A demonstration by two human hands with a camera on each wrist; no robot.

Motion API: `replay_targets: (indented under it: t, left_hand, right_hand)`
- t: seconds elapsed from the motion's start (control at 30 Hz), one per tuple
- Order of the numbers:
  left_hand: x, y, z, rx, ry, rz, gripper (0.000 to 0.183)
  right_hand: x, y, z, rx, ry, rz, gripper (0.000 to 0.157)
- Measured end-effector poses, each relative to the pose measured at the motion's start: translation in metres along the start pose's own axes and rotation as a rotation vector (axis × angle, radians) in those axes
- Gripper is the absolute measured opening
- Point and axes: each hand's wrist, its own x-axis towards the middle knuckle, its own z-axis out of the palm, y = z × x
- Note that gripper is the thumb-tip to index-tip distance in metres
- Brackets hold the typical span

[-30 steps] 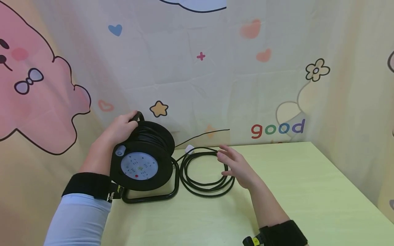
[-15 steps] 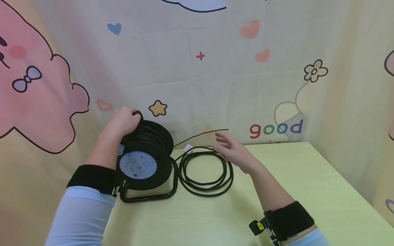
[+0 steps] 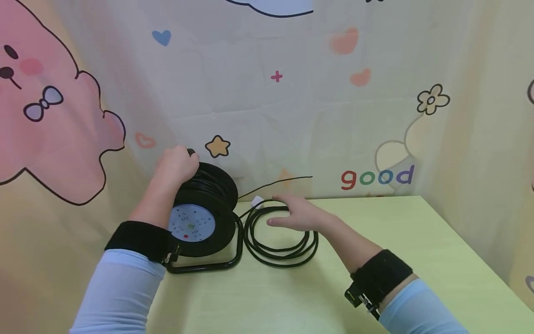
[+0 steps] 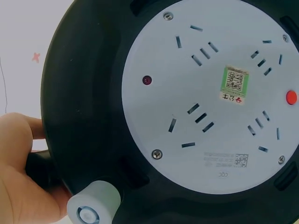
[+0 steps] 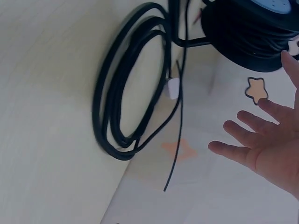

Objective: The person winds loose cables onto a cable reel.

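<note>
A black cable reel with a pale round socket panel stands at the left of the table. My left hand grips its top handle; the left wrist view shows the fingers round the black handle, beside a white knob. Right of the reel lies a coil of black cable in several loops, with a white plug at its back edge. Over the coil, my right hand holds nothing, and in the right wrist view its fingers are spread and straight.
The pale green table meets a printed curtain at its back edge. A black tube frame supports the reel in front. Across the lower curtain runs a thin dark line.
My left hand has come further over the reel's handle, closing round it. The right hand has moved left over the coil, its fingers still loose.
</note>
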Motion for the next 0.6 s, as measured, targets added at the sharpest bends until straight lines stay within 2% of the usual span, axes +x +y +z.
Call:
replay_targets:
  t: [0.3, 0.6]
  left_hand:
    - [-0.001, -0.004, 0.004, -0.017, 0.005, 0.001, 0.057]
    - [0.001, -0.007, 0.004, -0.053, -0.011, -0.018, 0.053]
  right_hand:
    - [0.009, 0.013, 0.034, -0.155, -0.081, 0.012, 0.077]
    - [0.003, 0.03, 0.065, -0.255, -0.238, 0.075, 0.072]
